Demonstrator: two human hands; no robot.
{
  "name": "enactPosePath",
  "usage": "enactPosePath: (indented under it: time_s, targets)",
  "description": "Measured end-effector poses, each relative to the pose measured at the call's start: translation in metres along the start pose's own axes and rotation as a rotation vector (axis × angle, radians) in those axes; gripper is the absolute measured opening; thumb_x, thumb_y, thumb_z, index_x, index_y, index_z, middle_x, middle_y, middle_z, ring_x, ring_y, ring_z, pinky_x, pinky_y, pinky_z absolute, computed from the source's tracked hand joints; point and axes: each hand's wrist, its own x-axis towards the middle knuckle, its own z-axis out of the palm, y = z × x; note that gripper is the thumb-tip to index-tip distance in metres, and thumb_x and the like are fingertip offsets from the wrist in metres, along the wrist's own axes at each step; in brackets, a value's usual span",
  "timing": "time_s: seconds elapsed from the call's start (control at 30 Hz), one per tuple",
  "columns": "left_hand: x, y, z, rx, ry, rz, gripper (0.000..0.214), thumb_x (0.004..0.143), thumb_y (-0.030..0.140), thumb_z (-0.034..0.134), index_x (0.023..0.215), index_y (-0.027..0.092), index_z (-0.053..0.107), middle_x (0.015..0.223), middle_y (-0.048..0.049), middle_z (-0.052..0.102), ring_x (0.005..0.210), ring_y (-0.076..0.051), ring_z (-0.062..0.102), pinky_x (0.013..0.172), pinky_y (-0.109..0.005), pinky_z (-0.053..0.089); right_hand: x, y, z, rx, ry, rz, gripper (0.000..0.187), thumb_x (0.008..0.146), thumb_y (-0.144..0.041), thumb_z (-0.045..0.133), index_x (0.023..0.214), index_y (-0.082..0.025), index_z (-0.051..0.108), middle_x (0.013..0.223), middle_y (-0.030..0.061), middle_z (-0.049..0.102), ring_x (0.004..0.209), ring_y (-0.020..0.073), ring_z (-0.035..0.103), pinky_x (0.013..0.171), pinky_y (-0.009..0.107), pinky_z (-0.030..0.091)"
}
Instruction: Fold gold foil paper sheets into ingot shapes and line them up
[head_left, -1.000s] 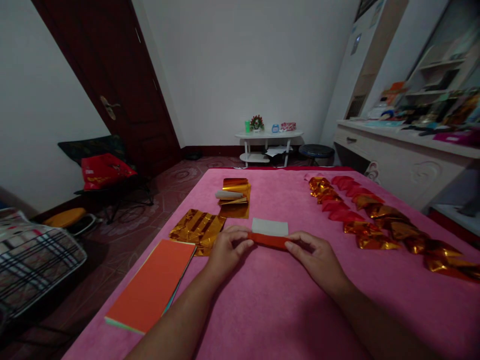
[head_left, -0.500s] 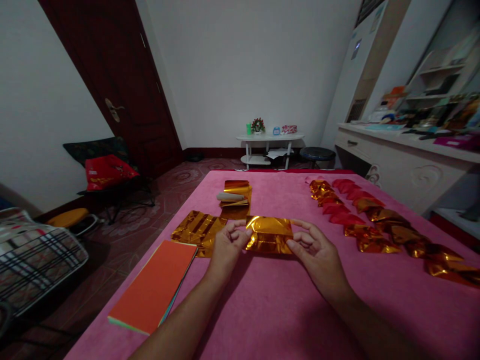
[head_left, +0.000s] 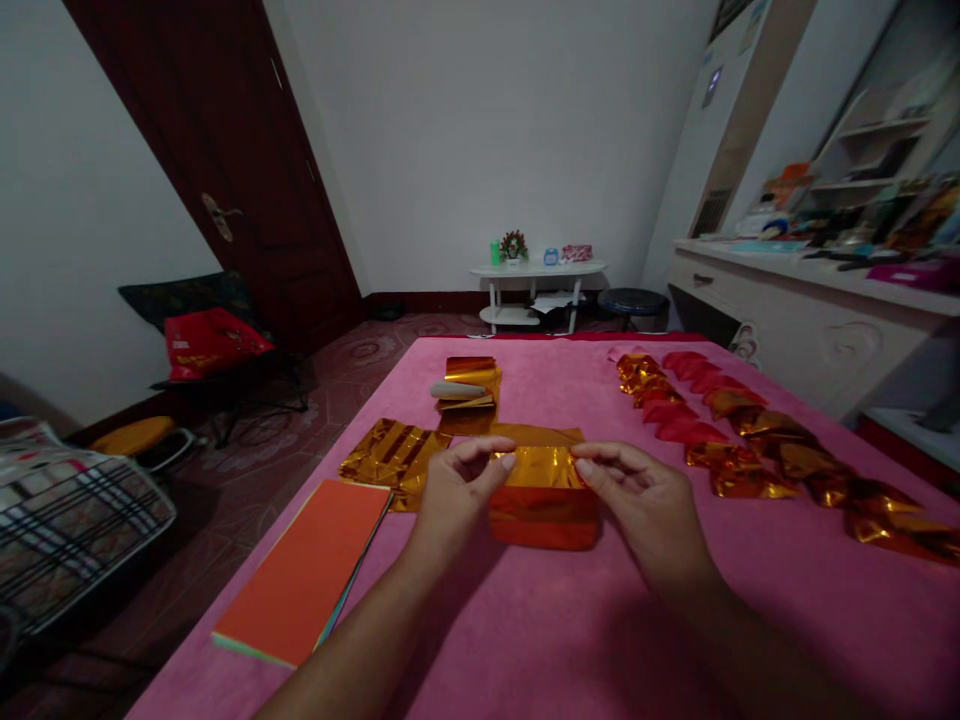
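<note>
While both hands (head_left: 461, 495) (head_left: 649, 500) pinch a gold foil sheet (head_left: 541, 470) | red bag (head_left: 225, 330) bears unreadable lettering (head_left: 199, 358)

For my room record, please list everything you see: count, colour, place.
Held foil: 1, gold, orange, centre
Flat foil: unclear, gold, left
Paper stack: 1, orange top, near left
Far foil: unclear, gold, beyond flat foil
Slim object: 1, grey, on far foil
Folded pieces: many, red, gold, right
Cloth: 1, pink, underneath
Small table: 1, white, back wall
Tabletop things: about four, mixed, there
Stool: 1, dark, beside small table
Desk: 1, white, right
Desktop clutter: uncountable, mixed, right
Door: 1, maroon, left
Chair: 1, dark, left
Bag: 1, red, on chair
Round seat: 1, yellow, left
Plaid bundle: 1, beige, left
Left hand: 1, on held foil
Right hand: 1, on held foil
</note>
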Motion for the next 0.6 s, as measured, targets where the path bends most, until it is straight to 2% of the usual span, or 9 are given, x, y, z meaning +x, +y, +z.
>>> enactPosePath:
  time_s: [0.2,0.27,0.37,0.5,0.6]
  targets:
    - [0.003,0.003,-0.005,0.054,-0.174,0.088,0.038,0.053,0.021,0.084,0.089,0.016,0.073,0.092,-0.0070,0.070,0.087,-0.021,0.064,0.080,-0.032,0.051,0.003,-0.010,0.001,0.145,-0.127,0.094,0.037,0.062,-0.028,0.079,0.097,-0.019,0.068,0.099,0.0075,0.072,0.092,0.0233,0.068,0.081,0.036,0.057]
    - [0.004,0.001,-0.006,0.099,-0.171,0.107,0.034,0.056,0.019,0.082,0.089,0.016,0.074,0.093,-0.0075,0.070,0.088,-0.021,0.063,0.082,-0.032,0.050,0.003,-0.009,0.002,0.166,-0.154,0.105,0.040,0.059,-0.022,0.079,0.097,-0.020,0.069,0.103,0.0067,0.071,0.096,0.0236,0.067,0.084,0.036,0.056]
    - [0.003,0.000,-0.007,0.120,-0.137,0.068,0.032,0.060,0.021,0.079,0.091,0.016,0.075,0.094,-0.0088,0.071,0.087,-0.022,0.064,0.079,-0.033,0.052,0.002,-0.007,0.004,0.111,-0.121,0.104,0.040,0.058,-0.018,0.078,0.097,-0.021,0.070,0.101,0.0056,0.072,0.092,0.0225,0.068,0.084,0.036,0.056]
    - [0.001,0.001,-0.005,0.142,-0.094,0.060,0.029,0.062,0.026,0.078,0.089,0.016,0.076,0.092,-0.0089,0.073,0.083,-0.022,0.066,0.076,-0.033,0.053,0.001,-0.003,0.004,0.036,-0.063,0.070,0.034,0.062,-0.022,0.075,0.097,-0.021,0.072,0.096,0.0055,0.073,0.086,0.0228,0.069,0.080,0.037,0.057]
    - [0.000,-0.001,-0.004,0.181,-0.086,0.075,0.023,0.065,0.026,0.076,0.086,0.017,0.076,0.088,-0.0082,0.074,0.080,-0.021,0.066,0.073,-0.031,0.053,0.001,0.001,0.003,-0.026,-0.031,0.018,0.025,0.065,-0.026,0.074,0.089,-0.020,0.074,0.091,0.0057,0.074,0.082,0.0220,0.069,0.077,0.036,0.057]
